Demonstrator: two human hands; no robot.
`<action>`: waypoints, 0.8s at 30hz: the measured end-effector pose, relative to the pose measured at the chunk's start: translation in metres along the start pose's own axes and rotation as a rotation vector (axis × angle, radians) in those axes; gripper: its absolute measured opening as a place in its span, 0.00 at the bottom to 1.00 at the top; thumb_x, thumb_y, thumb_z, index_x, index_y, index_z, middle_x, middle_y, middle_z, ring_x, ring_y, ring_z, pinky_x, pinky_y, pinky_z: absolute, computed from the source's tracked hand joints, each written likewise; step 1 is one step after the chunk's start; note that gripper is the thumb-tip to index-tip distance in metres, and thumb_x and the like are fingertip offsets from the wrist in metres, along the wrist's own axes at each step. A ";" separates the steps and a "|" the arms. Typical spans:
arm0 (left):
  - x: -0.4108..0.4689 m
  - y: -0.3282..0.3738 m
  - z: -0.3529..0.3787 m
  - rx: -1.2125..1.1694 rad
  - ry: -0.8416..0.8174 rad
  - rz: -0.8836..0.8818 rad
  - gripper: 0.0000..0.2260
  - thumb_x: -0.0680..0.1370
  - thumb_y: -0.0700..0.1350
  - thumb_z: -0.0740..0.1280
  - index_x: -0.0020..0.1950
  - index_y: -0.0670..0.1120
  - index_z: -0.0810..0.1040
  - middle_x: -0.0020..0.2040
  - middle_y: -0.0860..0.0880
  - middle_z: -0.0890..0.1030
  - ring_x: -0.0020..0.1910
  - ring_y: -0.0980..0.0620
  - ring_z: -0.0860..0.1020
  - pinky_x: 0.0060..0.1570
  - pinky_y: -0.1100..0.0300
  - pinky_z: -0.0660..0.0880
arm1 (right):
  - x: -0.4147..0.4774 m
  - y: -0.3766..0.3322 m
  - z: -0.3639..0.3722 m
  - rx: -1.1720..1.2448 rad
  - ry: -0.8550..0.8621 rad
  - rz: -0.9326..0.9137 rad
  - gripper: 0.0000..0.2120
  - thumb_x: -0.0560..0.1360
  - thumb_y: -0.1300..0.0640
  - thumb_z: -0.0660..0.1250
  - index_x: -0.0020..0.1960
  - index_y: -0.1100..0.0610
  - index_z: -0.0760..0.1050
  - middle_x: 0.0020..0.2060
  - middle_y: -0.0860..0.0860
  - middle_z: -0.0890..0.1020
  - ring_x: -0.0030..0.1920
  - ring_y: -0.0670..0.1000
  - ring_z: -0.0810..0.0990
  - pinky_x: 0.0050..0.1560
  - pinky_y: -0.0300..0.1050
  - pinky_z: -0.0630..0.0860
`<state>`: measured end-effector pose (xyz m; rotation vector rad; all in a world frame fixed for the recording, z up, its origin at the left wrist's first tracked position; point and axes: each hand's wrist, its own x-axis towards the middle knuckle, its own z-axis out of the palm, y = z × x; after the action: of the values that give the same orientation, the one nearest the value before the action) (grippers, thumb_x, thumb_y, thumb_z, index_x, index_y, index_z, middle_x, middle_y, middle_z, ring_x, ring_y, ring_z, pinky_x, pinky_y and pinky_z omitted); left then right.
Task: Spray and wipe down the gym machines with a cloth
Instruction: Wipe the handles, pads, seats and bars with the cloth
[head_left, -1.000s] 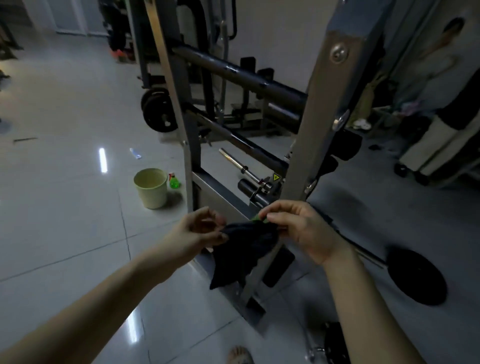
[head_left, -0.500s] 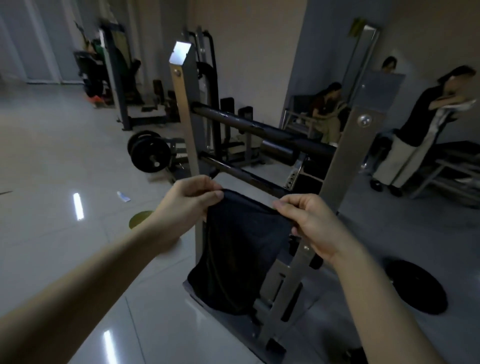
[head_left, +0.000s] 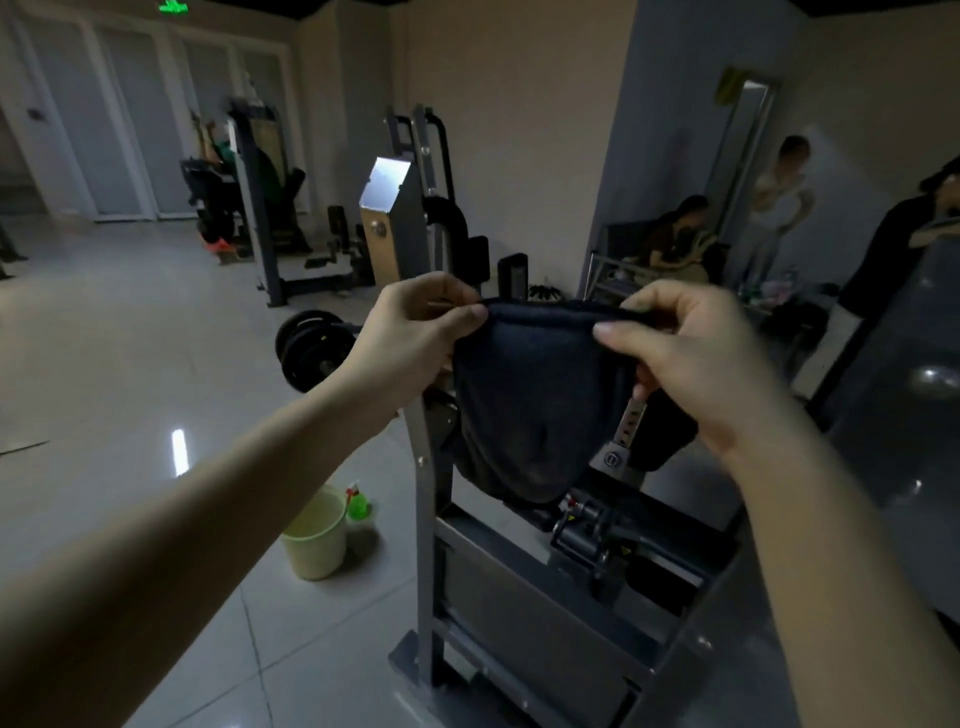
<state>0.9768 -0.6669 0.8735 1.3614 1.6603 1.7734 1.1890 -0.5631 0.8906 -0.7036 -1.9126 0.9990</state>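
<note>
Currently the cloth (head_left: 530, 395) is pinched at its top edge by fingers of the left hand (head_left: 415, 332) and right hand (head_left: 691, 358) before the machine (head_left: 427, 519), on whose dim hardware its hanging end could perhaps be snagged.

This is a gym, dimly lit. A grey steel weight machine (head_left: 426, 519) stands right here on the glossy tiled floor (head_left: 130, 338), with black weight plates (head_left: 311, 351) loaded on a bar just behind it. More machines (head_left: 254, 208) stand at the far side near tall white doors (head_left: 124, 130), under a green exit sign (head_left: 171, 7). A pale bucket (head_left: 317, 540) and a green spray bottle (head_left: 357, 505) sit on the tiles beside the frame. People (head_left: 680, 228) linger along the far wall.
</note>
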 end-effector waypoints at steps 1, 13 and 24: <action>0.016 0.002 0.002 -0.014 0.003 0.018 0.07 0.81 0.39 0.70 0.43 0.47 0.81 0.40 0.44 0.83 0.39 0.49 0.80 0.41 0.51 0.76 | 0.015 -0.007 -0.001 -0.038 0.079 -0.016 0.10 0.76 0.62 0.75 0.39 0.53 0.78 0.28 0.48 0.78 0.23 0.46 0.75 0.25 0.45 0.73; 0.098 -0.038 0.000 0.618 -0.090 0.497 0.09 0.77 0.43 0.70 0.57 0.50 0.81 0.49 0.57 0.81 0.48 0.58 0.79 0.50 0.61 0.77 | 0.063 0.010 0.037 -0.525 -0.018 0.082 0.21 0.74 0.49 0.76 0.65 0.49 0.78 0.52 0.45 0.82 0.51 0.47 0.82 0.56 0.46 0.79; 0.076 -0.093 -0.058 0.672 -0.122 0.590 0.10 0.76 0.38 0.71 0.56 0.48 0.82 0.50 0.55 0.81 0.50 0.51 0.79 0.46 0.56 0.76 | 0.090 0.018 0.094 -1.207 -0.370 -0.017 0.26 0.79 0.29 0.59 0.40 0.52 0.66 0.37 0.49 0.75 0.36 0.51 0.74 0.37 0.50 0.73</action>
<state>0.8617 -0.6165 0.8282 2.4028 2.0195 1.3681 1.0651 -0.5201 0.8823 -1.1858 -2.7865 -0.1930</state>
